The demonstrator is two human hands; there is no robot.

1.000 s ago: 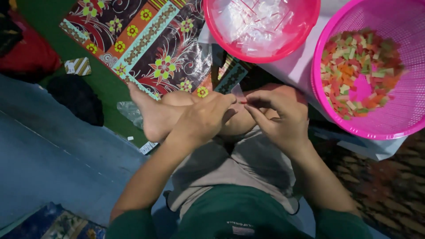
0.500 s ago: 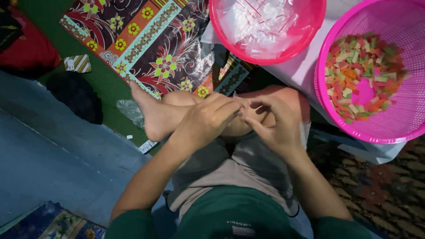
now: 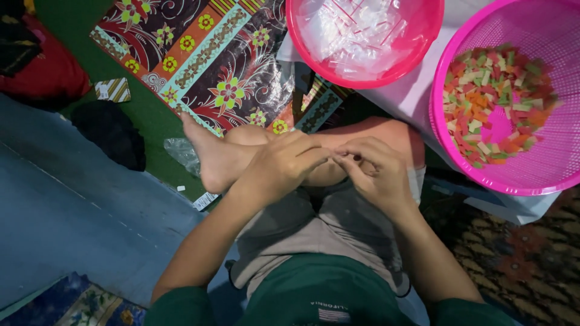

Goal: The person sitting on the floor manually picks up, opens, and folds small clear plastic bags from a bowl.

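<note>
Left hand (image 3: 284,166) and right hand (image 3: 377,172) fingertip to fingertip over crossed legs, beside pink basket (image 3: 483,175) of coloured pieces.

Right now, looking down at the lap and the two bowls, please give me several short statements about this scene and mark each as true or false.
1. The left hand and the right hand meet fingertip to fingertip over the lap. True.
2. The pink basket at the right is empty. False: it holds many small red, green, orange and cream pieces.
3. The red bowl holds clear plastic pieces. True.
4. The right hand reaches into the red bowl. False: it is at the lap, apart from both containers.
5. A bare foot lies beside the left hand. True.
</note>
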